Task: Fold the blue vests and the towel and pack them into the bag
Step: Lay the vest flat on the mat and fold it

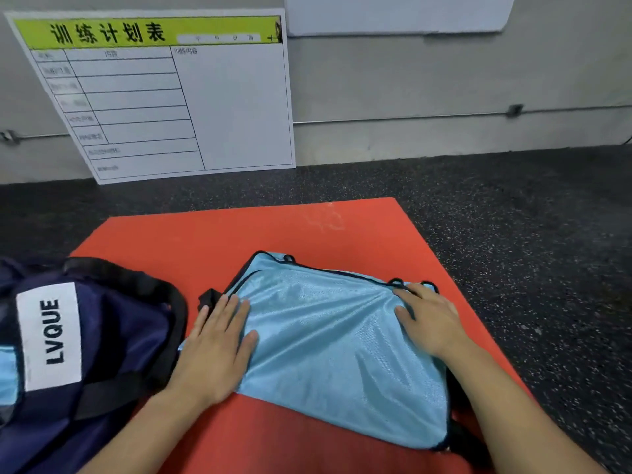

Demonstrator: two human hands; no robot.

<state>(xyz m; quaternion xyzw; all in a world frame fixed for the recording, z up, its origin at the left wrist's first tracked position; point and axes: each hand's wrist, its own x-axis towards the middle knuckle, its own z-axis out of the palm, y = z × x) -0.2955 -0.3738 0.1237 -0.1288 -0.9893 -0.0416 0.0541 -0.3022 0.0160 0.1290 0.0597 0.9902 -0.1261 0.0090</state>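
A light blue vest (328, 340) with black trim lies folded flat on the orange mat (239, 241). My left hand (219, 347) rests flat on the vest's left edge, fingers straight. On the vest's right upper corner my right hand (427, 319) presses with spread fingers. A dark navy bag (113, 336) with a white LVQUE label and black straps sits at the left, touching the mat. A strip of light blue fabric (7, 374) shows at the bag's left side. No towel is in view.
A white schedule board (178, 97) with a yellow-green header leans against the grey wall behind the mat. Dark speckled floor (530, 234) surrounds the mat on the right and far side. A thin pipe runs along the wall.
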